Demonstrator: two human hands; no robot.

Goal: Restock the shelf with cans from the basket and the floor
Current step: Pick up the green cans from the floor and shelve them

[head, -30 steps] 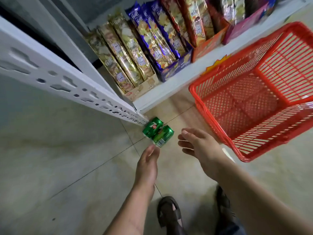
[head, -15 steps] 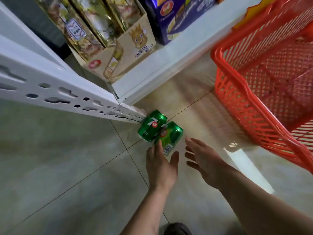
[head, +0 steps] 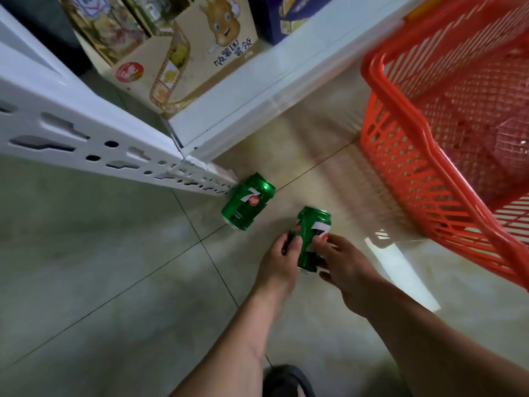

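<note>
While a dark shoe (head: 286,381) shows at the near edge, the left hand (head: 279,266) and right hand (head: 347,275) both curl their fingers round one green aluminium drink can (head: 310,237), held between them above the tiled floor (head: 100,267). Just beyond, a second green can (head: 248,200) lies on its side by the white metal shelf upright (head: 86,130). Far right stands the red plastic mesh basket (head: 446,156).

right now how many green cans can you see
2: one can lies on the floor by the shelf post; the other can is held between both hands. More may be out of frame.
</note>
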